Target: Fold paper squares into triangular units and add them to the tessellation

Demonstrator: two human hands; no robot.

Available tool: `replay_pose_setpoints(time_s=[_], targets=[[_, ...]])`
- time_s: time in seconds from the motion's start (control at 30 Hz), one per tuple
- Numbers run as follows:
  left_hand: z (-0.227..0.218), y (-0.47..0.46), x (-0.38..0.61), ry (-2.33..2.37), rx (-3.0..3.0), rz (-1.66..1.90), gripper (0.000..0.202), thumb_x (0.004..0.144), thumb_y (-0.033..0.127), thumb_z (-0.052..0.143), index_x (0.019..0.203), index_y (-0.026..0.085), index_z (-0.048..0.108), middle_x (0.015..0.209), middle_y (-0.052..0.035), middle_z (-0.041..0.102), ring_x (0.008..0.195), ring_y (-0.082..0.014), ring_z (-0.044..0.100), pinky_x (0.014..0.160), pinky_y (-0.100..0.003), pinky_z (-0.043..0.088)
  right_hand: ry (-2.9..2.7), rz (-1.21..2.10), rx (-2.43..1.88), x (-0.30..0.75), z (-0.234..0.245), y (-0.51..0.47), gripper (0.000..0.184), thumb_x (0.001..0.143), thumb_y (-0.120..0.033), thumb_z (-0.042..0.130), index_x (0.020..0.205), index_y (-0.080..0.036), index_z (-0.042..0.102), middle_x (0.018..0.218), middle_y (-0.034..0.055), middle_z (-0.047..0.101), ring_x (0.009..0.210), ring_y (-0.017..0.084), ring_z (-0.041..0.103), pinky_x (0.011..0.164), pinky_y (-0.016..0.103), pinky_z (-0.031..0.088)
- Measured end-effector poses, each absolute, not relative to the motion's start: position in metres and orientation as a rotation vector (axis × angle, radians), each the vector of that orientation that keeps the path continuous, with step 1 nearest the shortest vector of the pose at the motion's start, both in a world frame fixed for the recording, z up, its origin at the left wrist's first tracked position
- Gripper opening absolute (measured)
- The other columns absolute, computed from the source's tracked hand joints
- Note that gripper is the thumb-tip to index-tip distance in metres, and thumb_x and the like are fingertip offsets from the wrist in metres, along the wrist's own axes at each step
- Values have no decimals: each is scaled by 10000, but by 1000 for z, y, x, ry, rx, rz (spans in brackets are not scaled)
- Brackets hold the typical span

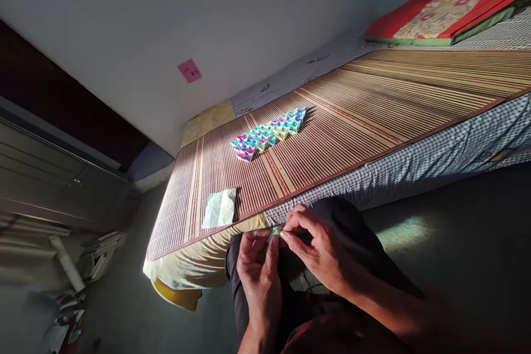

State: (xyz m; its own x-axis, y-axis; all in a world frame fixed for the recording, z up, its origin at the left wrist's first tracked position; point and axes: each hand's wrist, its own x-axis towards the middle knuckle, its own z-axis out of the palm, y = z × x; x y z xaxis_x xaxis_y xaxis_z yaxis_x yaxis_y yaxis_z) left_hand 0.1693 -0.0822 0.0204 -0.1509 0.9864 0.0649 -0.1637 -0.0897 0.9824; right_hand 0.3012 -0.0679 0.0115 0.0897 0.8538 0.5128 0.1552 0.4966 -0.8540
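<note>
Above my lap, my left hand [261, 268] pinches a small, pale green piece of folded paper [274, 232] between thumb and fingers. From the other side, my right hand [317, 249] has its thumb and index finger closed at the paper's right edge. The fingers partly cover the paper, so its full shape is hidden. Near the bed's edge, beyond my left hand, lies a flat, pale square sheet [216, 209] with crossing creases. Farther back, several small folded paper boats [261, 135] in many colours stand close together in rows.
A striped mat [352, 116] covers the bed, whose checked sheet [373, 177] hangs over the front side. A red and floral folded quilt [440, 14] lies at the far right. On the wall is a pink note [189, 70]. Clutter [68, 315] stands at lower left.
</note>
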Motion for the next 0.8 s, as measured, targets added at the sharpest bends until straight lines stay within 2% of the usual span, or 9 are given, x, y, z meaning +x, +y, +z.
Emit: replay_pose_setpoints(time_s=[0.1,0.23,0.33,0.43,0.63,0.8], targets=[[20,-79,169,1182,1056,1470,261,791,287,839,966,190,671,873,-30,770,793,-161,747,761,-240,594,-1379,672,-973,300,12,-64,132,906,-112,584,822,-213,567,815,9,598,786,163,599,748,291,494],[21,-73,167,1186,1067,1476,309,794,319,832,1046,176,725,947,-68,786,873,-205,759,821,-295,610,-1340,879,-1036,302,22,-61,20,913,-198,626,921,-209,611,841,14,680,778,166,648,710,279,520],[26,-67,166,1136,1062,1467,237,807,332,818,960,160,760,897,-72,779,836,-213,748,796,-313,613,-1335,1037,-994,304,35,-55,75,936,-265,626,947,-192,637,848,29,709,796,175,684,725,278,546],[33,-56,166,1084,1046,1492,204,801,332,821,904,163,770,882,-62,761,805,-186,710,748,-279,590,-1368,1106,-971,306,45,-43,92,940,-262,618,915,-181,653,813,28,706,770,171,680,722,272,541],[43,-16,167,1083,1028,1418,255,766,378,852,819,153,745,767,-19,680,660,-103,564,662,-212,500,-1486,1018,-959,309,44,-7,178,971,-292,591,833,-190,633,752,8,649,703,157,616,647,256,482],[46,27,168,1018,1111,1308,304,782,418,836,790,145,703,626,10,608,570,-92,513,588,-212,447,-1529,875,-947,317,47,32,272,990,-357,582,772,-195,596,733,6,611,669,153,580,628,264,454]])
